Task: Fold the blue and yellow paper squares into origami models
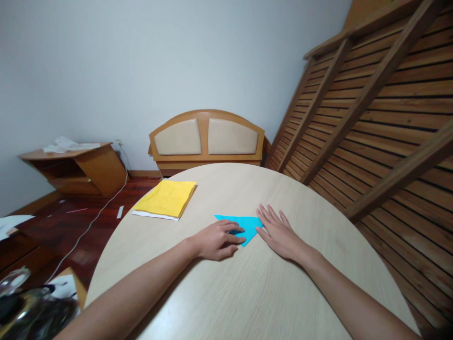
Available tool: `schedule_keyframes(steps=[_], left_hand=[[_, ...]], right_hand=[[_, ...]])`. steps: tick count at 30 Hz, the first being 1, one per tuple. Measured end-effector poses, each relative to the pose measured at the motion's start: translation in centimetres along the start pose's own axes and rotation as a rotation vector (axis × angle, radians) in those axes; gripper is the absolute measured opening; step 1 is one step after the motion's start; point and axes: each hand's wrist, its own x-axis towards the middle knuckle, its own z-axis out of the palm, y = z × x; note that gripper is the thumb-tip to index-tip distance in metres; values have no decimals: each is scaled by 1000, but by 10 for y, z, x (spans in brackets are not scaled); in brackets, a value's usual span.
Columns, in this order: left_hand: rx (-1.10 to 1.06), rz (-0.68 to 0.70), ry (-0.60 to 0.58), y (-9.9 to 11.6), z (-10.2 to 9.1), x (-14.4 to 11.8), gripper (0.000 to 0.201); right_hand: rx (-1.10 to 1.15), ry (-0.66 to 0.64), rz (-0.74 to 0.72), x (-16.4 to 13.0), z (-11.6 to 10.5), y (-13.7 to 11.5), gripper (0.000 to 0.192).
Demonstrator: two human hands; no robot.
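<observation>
A blue sheet of paper (pixel 250 226), folded into a triangle, lies flat on the round table (pixel 219 293) with one corner pointing toward me. My left hand (pixel 220 239) rests over its left part, fingers apart and pressing on the paper. On the other side, my right hand (pixel 278 231) lies flat with spread fingers, the fingertips touching the right corner. Some of the triangle's left side and its right tip are hidden under the fingers.
A stack of yellow paper (pixel 168 198) with white sheets beneath sits at the table's left edge. Behind the table stands a padded headboard (pixel 205 115). Wooden slats (pixel 354 108) lean at the right. A low cabinet (pixel 95 174) and a white cable (pixel 106 203) are at the left.
</observation>
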Motion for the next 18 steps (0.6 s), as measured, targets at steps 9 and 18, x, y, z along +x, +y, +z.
schedule_keyframes(steps=[9,18], left_hand=[[-76,-87,43,-4,8,-1,37],[47,-430,17,-7,17,1,55]], right_hand=[[164,-131,-155,-5,-8,-24,70],[167,-60,-77,-4,-2,-35,76]])
